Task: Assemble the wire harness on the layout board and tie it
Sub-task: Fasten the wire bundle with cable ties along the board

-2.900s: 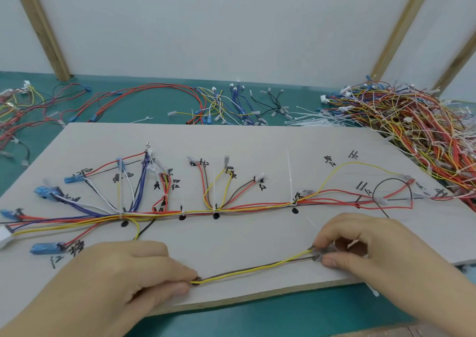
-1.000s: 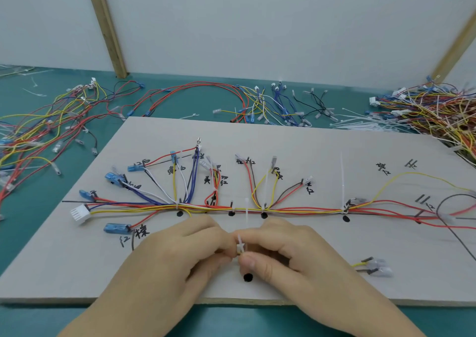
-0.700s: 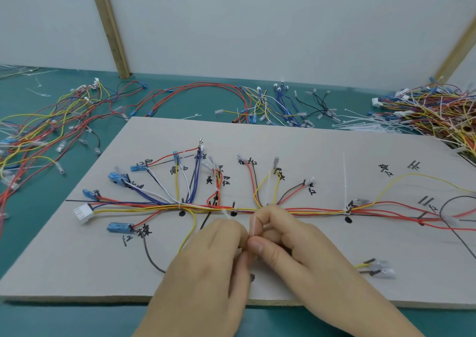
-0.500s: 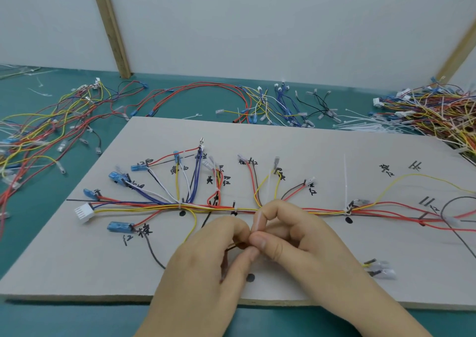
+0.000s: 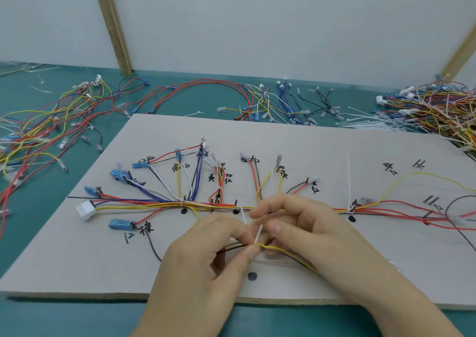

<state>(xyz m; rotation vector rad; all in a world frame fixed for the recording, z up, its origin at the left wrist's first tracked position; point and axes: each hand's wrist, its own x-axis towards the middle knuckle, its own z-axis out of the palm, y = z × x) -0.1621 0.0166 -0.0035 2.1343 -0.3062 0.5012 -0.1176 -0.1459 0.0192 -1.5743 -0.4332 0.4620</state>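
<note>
Over the pale grey layout board (image 5: 283,141), the left hand (image 5: 206,267) pinches a thin yellow wire and dark brown wire pair (image 5: 280,250) beside a white plastic cable tie (image 5: 258,234); the right hand (image 5: 304,226), fingers curled, pinches the same spot.

The single head-worn camera looked forward and down from close above the near edge of the pale grey rectangular layout board (image 5: 322,143), which filled the middle of the frame, facing the plain white back wall (image 5: 257,22) across the teal tabletop (image 5: 206,99).
</note>
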